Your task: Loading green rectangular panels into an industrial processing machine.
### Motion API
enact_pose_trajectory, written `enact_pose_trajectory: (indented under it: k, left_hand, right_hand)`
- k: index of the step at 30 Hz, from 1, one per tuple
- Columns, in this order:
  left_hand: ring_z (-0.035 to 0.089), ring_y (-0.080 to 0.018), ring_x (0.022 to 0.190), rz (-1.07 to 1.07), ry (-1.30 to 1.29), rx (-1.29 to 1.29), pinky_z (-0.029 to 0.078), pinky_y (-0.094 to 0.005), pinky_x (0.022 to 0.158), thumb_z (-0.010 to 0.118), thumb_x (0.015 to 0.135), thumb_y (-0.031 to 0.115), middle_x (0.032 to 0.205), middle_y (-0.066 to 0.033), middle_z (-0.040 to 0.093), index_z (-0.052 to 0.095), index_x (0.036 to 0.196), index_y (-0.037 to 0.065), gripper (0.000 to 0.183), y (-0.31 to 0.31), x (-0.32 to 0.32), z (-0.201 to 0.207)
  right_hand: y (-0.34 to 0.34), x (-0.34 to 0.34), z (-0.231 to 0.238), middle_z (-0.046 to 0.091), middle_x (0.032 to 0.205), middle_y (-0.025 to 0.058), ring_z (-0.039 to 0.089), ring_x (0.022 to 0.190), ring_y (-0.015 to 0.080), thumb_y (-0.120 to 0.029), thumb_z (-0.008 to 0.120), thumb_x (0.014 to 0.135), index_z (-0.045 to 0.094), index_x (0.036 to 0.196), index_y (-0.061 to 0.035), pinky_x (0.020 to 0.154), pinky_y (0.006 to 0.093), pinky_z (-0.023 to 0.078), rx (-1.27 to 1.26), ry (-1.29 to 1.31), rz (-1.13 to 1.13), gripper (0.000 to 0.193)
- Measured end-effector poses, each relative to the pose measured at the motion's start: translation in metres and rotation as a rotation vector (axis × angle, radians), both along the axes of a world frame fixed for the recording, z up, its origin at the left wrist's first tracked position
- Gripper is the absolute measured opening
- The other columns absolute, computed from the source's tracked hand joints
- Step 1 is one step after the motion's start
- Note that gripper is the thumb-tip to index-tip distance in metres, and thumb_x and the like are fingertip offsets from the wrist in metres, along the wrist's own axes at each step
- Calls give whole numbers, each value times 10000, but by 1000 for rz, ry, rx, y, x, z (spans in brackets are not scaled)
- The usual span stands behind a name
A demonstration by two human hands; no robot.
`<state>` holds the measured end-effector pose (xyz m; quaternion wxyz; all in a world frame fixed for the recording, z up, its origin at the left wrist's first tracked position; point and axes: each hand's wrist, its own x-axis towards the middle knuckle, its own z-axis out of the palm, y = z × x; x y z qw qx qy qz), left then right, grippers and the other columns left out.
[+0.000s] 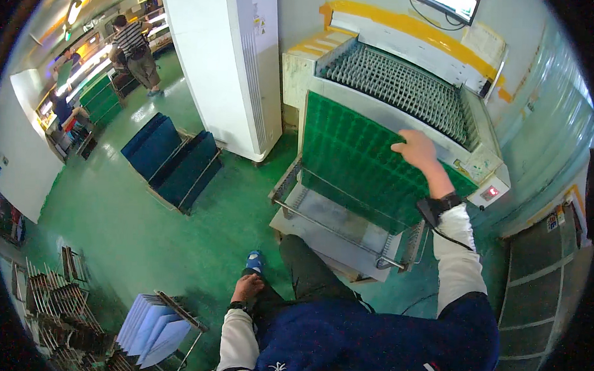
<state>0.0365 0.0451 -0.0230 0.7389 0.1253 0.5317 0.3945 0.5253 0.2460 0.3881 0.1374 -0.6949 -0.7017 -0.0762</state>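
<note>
My right hand (418,149) is at the upper edge of a large green panel (357,155), like a circuit board panel, with its fingers closed at that edge. The panel stands tilted in a metal rack (335,227), in front of a white machine (490,167) with a bed of grey rollers (398,84). Part of the fingertips' grip is hidden behind the panel. Down beside my left leg, my left hand (247,287) hangs with its fingers curled in, and nothing shows in it.
Dark blue panels (183,158) stand in a floor rack to the left, near a white cabinet (229,65). Pale blue sheets (151,327) and stacked metal racks (57,301) are at lower left. Another person (135,49) stands far back; more people sit at benches.
</note>
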Motion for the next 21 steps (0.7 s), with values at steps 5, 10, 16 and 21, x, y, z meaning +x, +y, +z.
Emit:
enact_pose_trajectory:
  k: [5,10,16,21]
  left_hand:
    - [622,-254,704,8,36,16,525,-367,619,561,897,201,840,-112,598,518,964,4,213,0,-4,2]
    - [619,-253,691,-23,32,41,528,-367,633,548,902,173,820,-115,593,524,957,5,178,2,-2,10]
    - [619,-262,700,56,-26,7,533,-388,641,569,888,157,816,-123,600,530,972,0,182,-1,-4,-5]
    - [630,-280,728,21,-6,-48,543,-419,657,585,882,158,837,-133,609,529,993,-15,213,6,-3,-5]
  right_hand:
    - [7,55,67,625,826,149,618,791,270,-257,704,709,636,933,-41,712,389,481,155,204,86,319]
    - [4,115,94,647,946,82,621,810,213,-137,647,826,591,1080,-17,707,348,495,243,1364,91,286]
    - [43,129,45,612,1099,97,586,994,266,-89,602,847,533,1143,-34,891,405,460,173,1961,300,308]
    - [84,134,-11,617,933,52,591,821,192,-65,620,832,552,965,-58,770,327,504,86,2064,293,150]
